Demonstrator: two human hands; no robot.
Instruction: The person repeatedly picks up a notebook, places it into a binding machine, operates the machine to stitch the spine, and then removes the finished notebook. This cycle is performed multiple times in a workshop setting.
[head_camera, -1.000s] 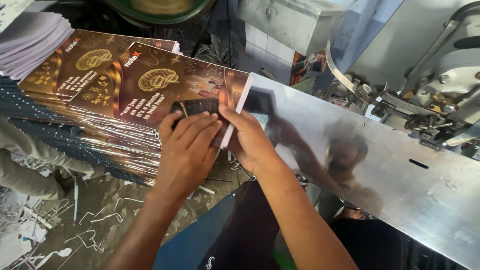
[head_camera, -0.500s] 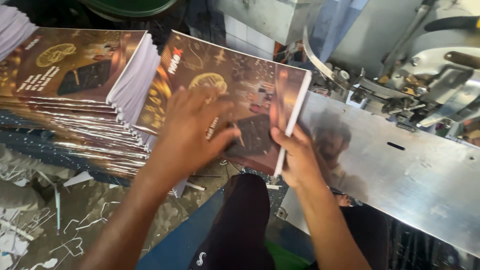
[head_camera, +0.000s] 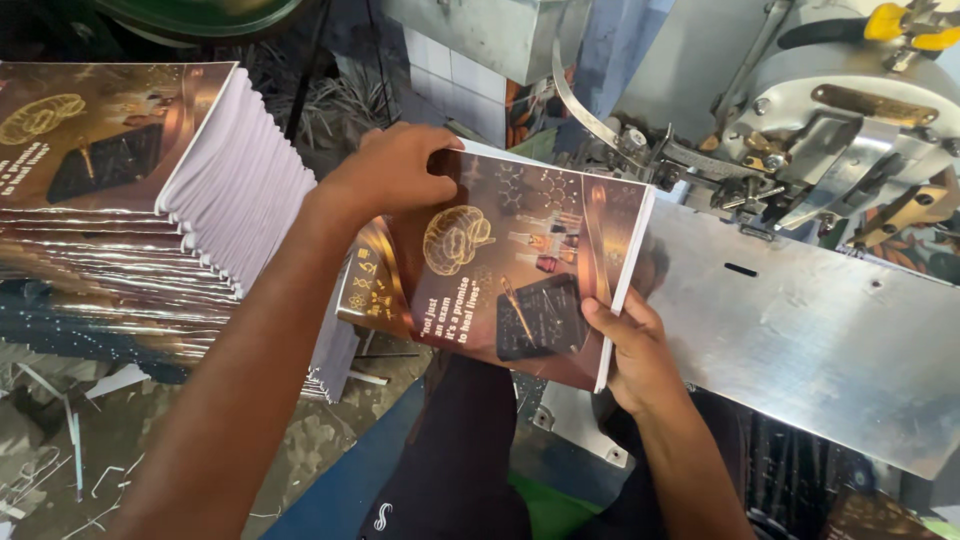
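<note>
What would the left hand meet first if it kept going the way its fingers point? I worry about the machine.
The left hand, gripping the booklet, points right toward the machine's metal arm; likely that first, though depth is unclear.

Both hands, the left hand (head_camera: 392, 172) and the right hand (head_camera: 640, 352), are bare with no rings or gloves, forearms unsleeved, above dark trousers (head_camera: 470, 470) bearing a small white mark.
</note>
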